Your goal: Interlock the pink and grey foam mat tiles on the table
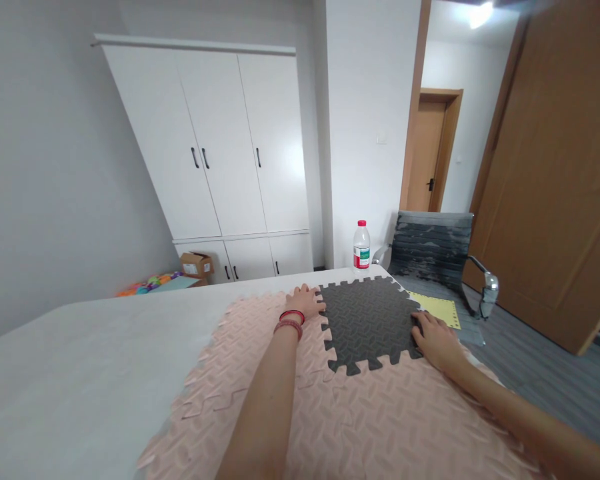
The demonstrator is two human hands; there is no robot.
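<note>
A dark grey interlocking foam mat tile (370,320) lies on the table, with toothed edges. Pink foam mat tiles (260,340) border its left and near sides, and seams show between some of them. My left hand (305,301) rests on the pink tile at the grey tile's left edge, fingers spread and pointing away from me. At the grey tile's right edge, my right hand (436,339) lies over the border, thumb and fingers apart. Whether its fingertips curl under the edge is hard to see.
The white table (105,360) extends to the left. A plastic bottle with a red cap (361,247) stands at its far edge. Beyond the right edge, a chair (433,247) has a yellow foam tile (443,310) on its seat. A cardboard box (196,265) sits near the cabinet (230,133).
</note>
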